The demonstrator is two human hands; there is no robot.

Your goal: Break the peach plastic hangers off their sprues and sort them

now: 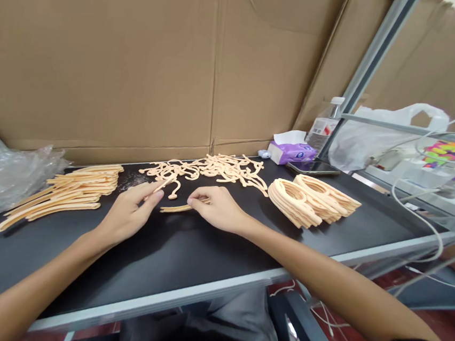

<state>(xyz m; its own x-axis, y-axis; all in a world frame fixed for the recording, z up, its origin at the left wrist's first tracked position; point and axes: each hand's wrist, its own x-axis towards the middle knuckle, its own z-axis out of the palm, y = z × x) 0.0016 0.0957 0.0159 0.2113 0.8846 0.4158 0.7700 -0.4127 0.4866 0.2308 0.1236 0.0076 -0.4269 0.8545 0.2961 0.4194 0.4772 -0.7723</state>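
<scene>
My left hand (133, 207) pinches a small thin cream-coloured piece (164, 184) between thumb and fingers, above the black tabletop. To its right, my right hand (218, 208) has its fingers closed on a long cream strip (175, 208), whose free end points left. Behind both hands lies a loose heap of curved cream pieces (227, 168), with one hooked piece (174, 189) close to my left hand. A pile of long cream strips (68, 192) rests at the left. Stacked cream pieces with round openings (303, 202) stand at the right.
Clear plastic wrap (13, 176) lies at the far left. At the back right are a purple tissue pack (293, 153), a bottle (323, 127) and a phone (314, 167). White cables (400, 192) hang beside a metal post (372, 61). Cardboard (141, 65) stands behind the table.
</scene>
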